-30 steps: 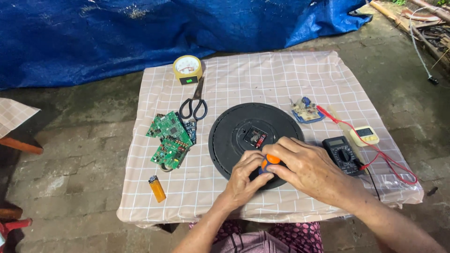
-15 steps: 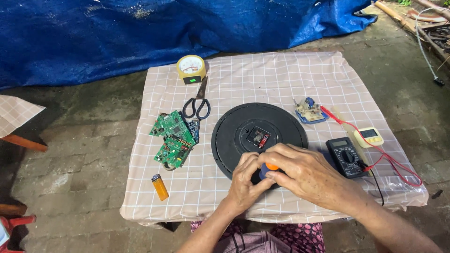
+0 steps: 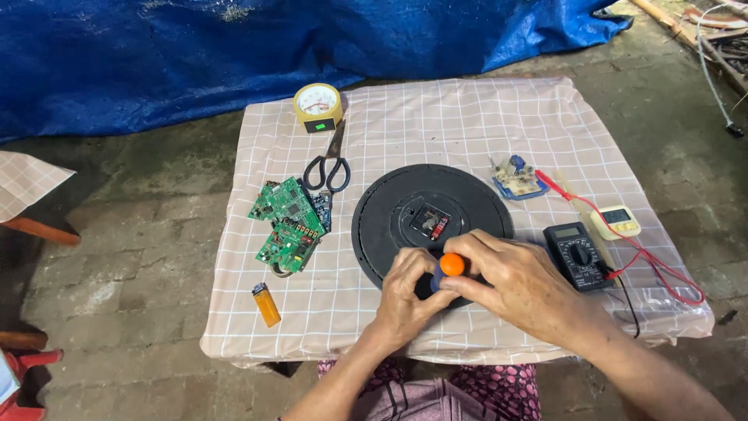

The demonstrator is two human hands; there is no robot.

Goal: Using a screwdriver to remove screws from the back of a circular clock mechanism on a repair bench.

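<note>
A round black disc [image 3: 405,203], the back of a wall clock, lies flat on the checked cloth of a low table [image 3: 436,125]. Its small square clock mechanism [image 3: 433,222] sits at the centre. My left hand [image 3: 407,290] and my right hand [image 3: 518,281] meet over the disc's near edge. Both hands close around a screwdriver with an orange-capped handle [image 3: 451,265], which stands upright on the disc. Its tip is hidden by my fingers.
Left of the disc lie two green circuit boards [image 3: 287,222], black scissors [image 3: 329,168] and an orange lighter [image 3: 266,304]. A round yellow dial meter [image 3: 318,105] stands at the back. To the right are a small blue-based circuit part [image 3: 516,178], a black multimeter [image 3: 578,253] with red leads and a small cream timer [image 3: 617,221].
My hands have stayed together on the screwdriver at the disc's near edge. The view has shifted slightly; nothing on the table has moved.
</note>
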